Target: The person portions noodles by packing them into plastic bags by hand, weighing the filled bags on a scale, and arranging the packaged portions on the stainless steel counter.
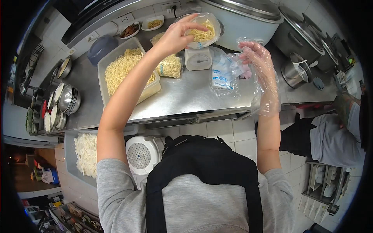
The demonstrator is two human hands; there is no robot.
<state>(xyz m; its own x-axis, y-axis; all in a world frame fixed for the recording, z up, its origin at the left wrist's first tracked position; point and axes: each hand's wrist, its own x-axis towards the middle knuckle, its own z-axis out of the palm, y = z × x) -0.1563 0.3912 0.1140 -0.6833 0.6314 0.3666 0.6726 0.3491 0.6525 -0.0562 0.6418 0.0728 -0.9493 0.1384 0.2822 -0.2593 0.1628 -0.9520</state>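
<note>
My left hand [180,34] is bare and holds the left side of a clear plastic bag of noodles [203,34], its fingers reaching over the bag's mouth. That bag rests on a white dial scale [198,59]. My right hand [256,54] wears a loose clear plastic glove; its fingers are apart, slightly curled, with nothing visible in them. Below and left of it lies a pack of plastic bags [224,75] with blue print. To the left of the scale sits another filled bag of noodles [169,66]. A big plastic tub [101,73] holds loose yellow noodles [123,66].
Large lidded pots [248,29] line the back of the steel counter [182,95]. A metal container [294,73] stands at the right. Stacked steel bowls [70,99] are at the left. Below are a bin of white pieces [69,155] and a white stool [142,155]. A co-worker [334,136] stands at right.
</note>
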